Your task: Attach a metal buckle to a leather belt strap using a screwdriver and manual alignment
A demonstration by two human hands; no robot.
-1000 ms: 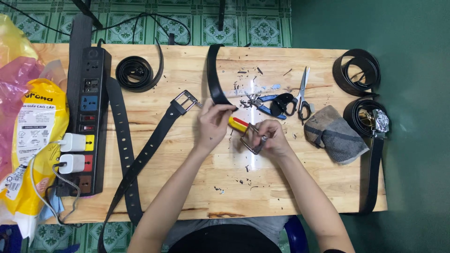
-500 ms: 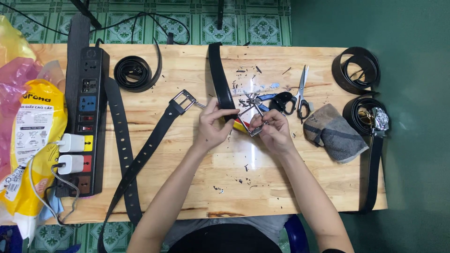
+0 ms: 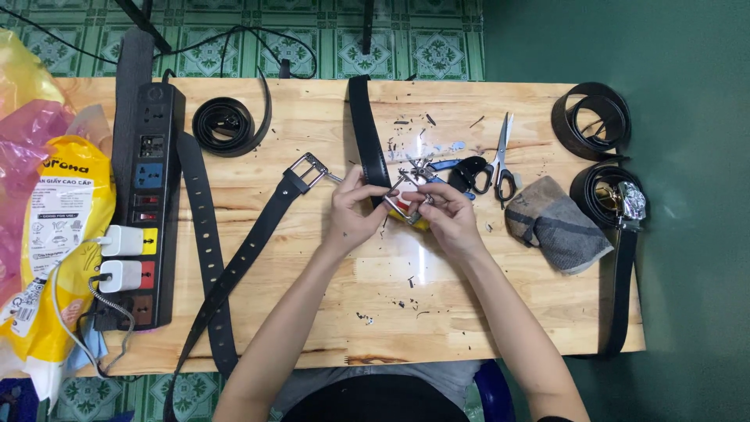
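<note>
Black belt (image 3: 366,133) end pinched in left hand (image 3: 353,212), metal buckle (image 3: 408,195) gripped by right hand (image 3: 447,217), scissors (image 3: 501,160) just right, on tabletop (image 3: 312,328).

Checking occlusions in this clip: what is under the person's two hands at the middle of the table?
Under the left hand runs the end of a black belt; the right hand holds a metal buckle. A yellow object peeks out below, mostly covered.
</note>
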